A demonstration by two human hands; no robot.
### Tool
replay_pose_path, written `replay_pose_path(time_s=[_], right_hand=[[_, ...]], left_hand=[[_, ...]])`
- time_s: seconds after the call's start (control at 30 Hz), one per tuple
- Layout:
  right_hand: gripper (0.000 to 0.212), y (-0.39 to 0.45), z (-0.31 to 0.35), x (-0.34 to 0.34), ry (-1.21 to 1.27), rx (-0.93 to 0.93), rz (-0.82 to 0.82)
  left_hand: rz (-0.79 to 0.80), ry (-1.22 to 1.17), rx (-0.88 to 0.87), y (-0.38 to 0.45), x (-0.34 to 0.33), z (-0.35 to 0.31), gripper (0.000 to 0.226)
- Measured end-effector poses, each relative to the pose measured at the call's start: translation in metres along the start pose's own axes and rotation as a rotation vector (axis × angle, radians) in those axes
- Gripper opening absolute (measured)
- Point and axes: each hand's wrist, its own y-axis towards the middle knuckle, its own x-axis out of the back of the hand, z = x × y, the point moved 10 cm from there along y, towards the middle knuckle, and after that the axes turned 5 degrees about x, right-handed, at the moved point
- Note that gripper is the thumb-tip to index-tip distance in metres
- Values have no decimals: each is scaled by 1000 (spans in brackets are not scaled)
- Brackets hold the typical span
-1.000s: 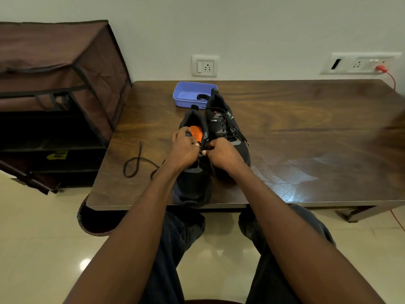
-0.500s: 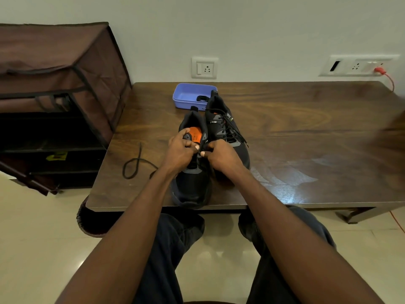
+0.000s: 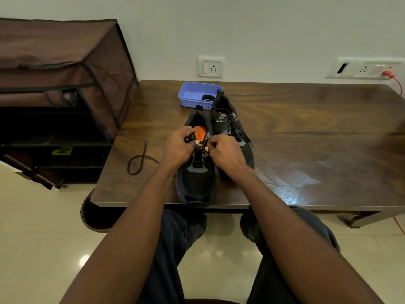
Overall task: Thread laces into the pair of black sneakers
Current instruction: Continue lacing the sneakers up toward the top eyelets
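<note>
Two black sneakers stand side by side on the wooden table [image 3: 306, 132], toes toward me. The left sneaker [image 3: 196, 183] shows an orange insole and has lace only in its lower eyelets. My left hand [image 3: 178, 147] pinches its tongue and left eyelet edge. My right hand [image 3: 225, 153] pinches the black lace at the right eyelets. The right sneaker [image 3: 230, 121] is fully laced. The lace's loose end [image 3: 140, 160] loops on the table to the left.
A purple plastic tray [image 3: 192, 94] sits behind the sneakers, holding something black. A brown fabric shoe rack [image 3: 61, 84] stands to the left of the table. Wall sockets and a red cable [image 3: 394, 81] are at the back right. My knees are under the table's front edge.
Both hands shifted slightly at the eyelets of the left sneaker; my left fingers lifted a little, so more of the orange insole shows. The sneakers and loose lace stayed in place.
</note>
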Motion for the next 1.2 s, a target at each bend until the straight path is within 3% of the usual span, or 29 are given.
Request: replay_pose_path(time_s=[0.1, 0.3, 0.37, 0.43, 0.5, 0.67, 0.77, 0.87, 1.03, 1.13, 1.2], right_hand=[[14, 2, -11, 22, -19, -77, -56], [24, -38, -96, 141, 122, -468, -611], [22, -52, -109, 156, 119, -515, -684], [15, -51, -109, 152, -49, -549, -622], [33, -42, -94, 140, -270, -538, -519], [29, -6, -14, 46, -116, -23, -21], [18, -8, 13, 11, -255, 82, 144], [20, -5, 2, 32, -289, 32, 60], [18, -19, -84, 128, -263, -334, -395], [17, -25, -94, 133, -378, -407, -388], [23, -15, -63, 115, -450, -260, -322]], left_hand=[[-31, -5, -14, 1, 6, -4, 42], [-40, -32, 4, -3, 11, -2, 38], [-37, -36, 4, -5, 12, -4, 39], [-25, -41, 7, -7, 11, -7, 38], [-24, -31, 14, -8, 11, -9, 39], [-20, -1, 31, -9, 11, -12, 33], [-2, 0, 33, -10, 10, -11, 39], [0, -5, 63, -8, 10, -6, 44], [-2, -42, 102, -6, 11, 0, 41], [20, -46, 100, -8, 9, -3, 42], [23, -44, 98, -8, 9, -3, 44]])
